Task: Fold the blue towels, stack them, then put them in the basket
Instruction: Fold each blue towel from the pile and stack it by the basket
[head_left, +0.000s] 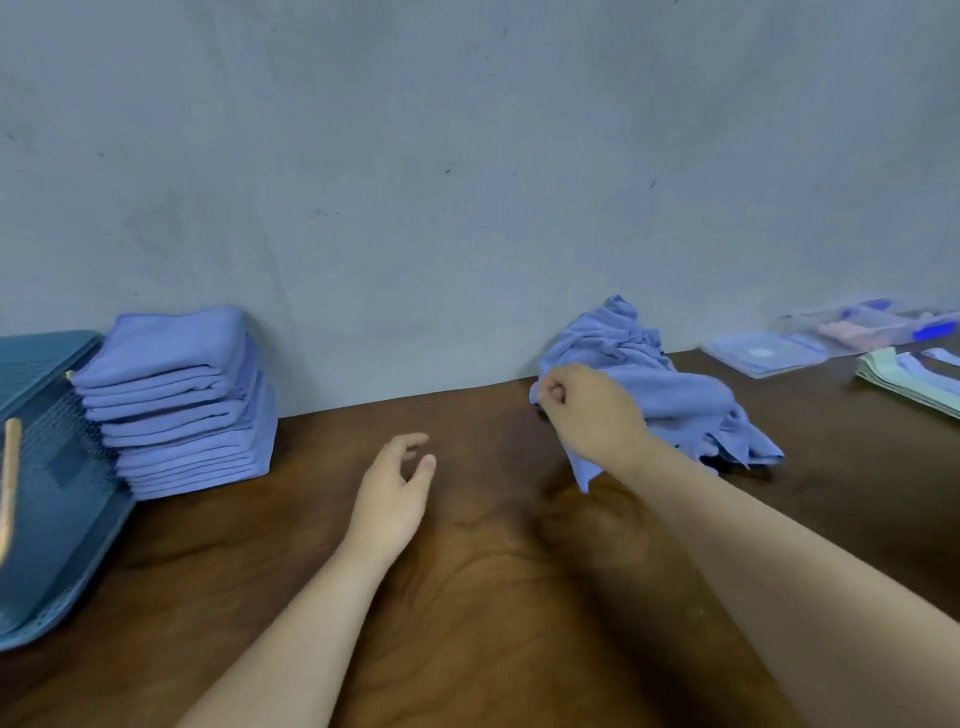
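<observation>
On the table (470, 613), right hand (589, 410) pinching loose towel (680, 395), left hand (392, 493) seemingly empty

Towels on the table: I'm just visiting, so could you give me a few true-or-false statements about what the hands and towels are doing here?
1. The right hand pinches cloth at the edge of the crumpled pile. True.
2. The left hand holds a folded towel. False: it is open and holds nothing.
3. The folded stack sits inside the basket. False: it stands on the table, beside the basket.
4. The folded stack is to the left of the crumpled pile. True.
</observation>
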